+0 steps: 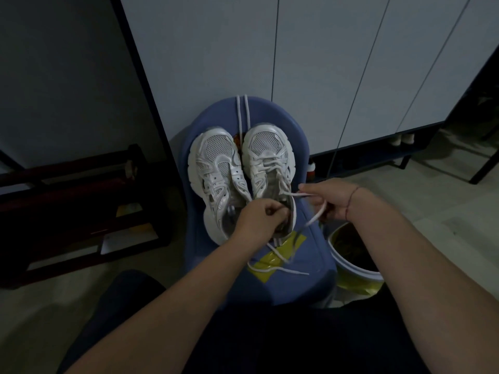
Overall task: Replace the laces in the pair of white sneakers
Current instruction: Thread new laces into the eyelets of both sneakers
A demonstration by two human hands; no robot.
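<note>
Right hand [332, 203] pinches the lace [293, 195], drawn taut rightward from the laced sneaker's [266, 147] upper eyelets; left hand's [256, 220] grip holds that sneaker's collar.

Two white sneakers [216, 179] [270, 157], two laces [242, 112] [318, 211], two hands [258, 220] [333, 201], one blue chair [317, 265], one bucket [351, 269].

1. A single wide-angle camera is worn on the person's head.
2. It faces forward and down, toward a blue chair [213, 120] against white cabinet doors [216, 49].
3. Range is close: the left hand [259, 220] and right hand [332, 201] sit at mid-frame, forearms entering from the bottom edge.
4. Straight cabinet lines bow near the frame edges.
</note>
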